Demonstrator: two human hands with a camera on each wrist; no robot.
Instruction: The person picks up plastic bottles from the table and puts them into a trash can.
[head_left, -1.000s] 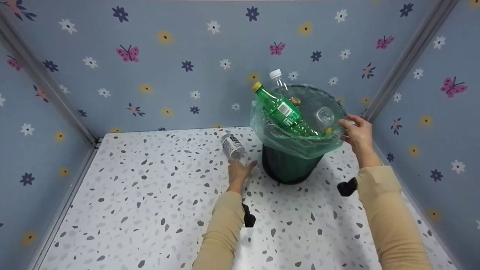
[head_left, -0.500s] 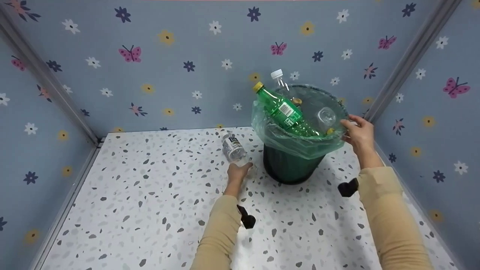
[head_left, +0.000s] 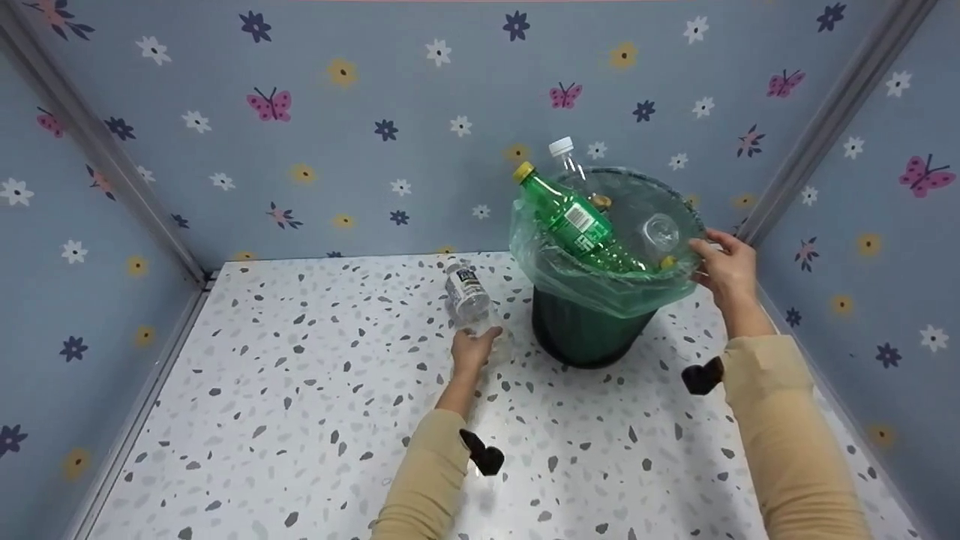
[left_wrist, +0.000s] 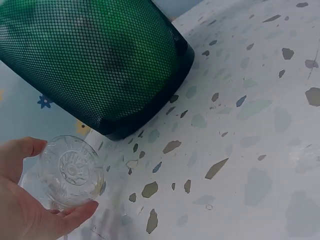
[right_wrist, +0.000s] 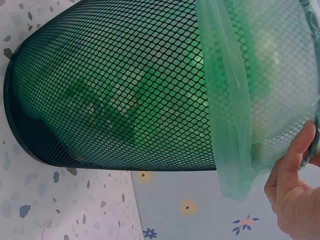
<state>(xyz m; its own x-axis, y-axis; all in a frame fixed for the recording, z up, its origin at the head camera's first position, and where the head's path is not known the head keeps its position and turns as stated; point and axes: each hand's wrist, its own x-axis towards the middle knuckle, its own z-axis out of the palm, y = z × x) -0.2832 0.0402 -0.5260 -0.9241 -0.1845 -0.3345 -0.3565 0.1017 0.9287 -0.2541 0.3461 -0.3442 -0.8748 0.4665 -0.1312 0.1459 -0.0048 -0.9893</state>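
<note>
Head view: left hand (head_left: pixel 472 349) curled round the base of the clear bottle (head_left: pixel 466 293) lying on the floor (head_left: pixel 300 390), long axis running away toward the back wall; right hand (head_left: pixel 726 268) gripping the mesh bin (head_left: pixel 581 334) rim. Left wrist view: fingers (left_wrist: pixel 75 214) wrapped about the bottle's base (left_wrist: pixel 70 171), bin just beside. Right wrist view: thumb (right_wrist: pixel 295 162) pinching the green liner (right_wrist: pixel 235 125) at the rim.

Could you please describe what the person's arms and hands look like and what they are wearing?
Both arms are covered by long, plain beige sleeves reaching to the wrists. The left hand and right hand are bare, without gloves. A small black device sits at the left wrist, and another black device at the right wrist.
</note>
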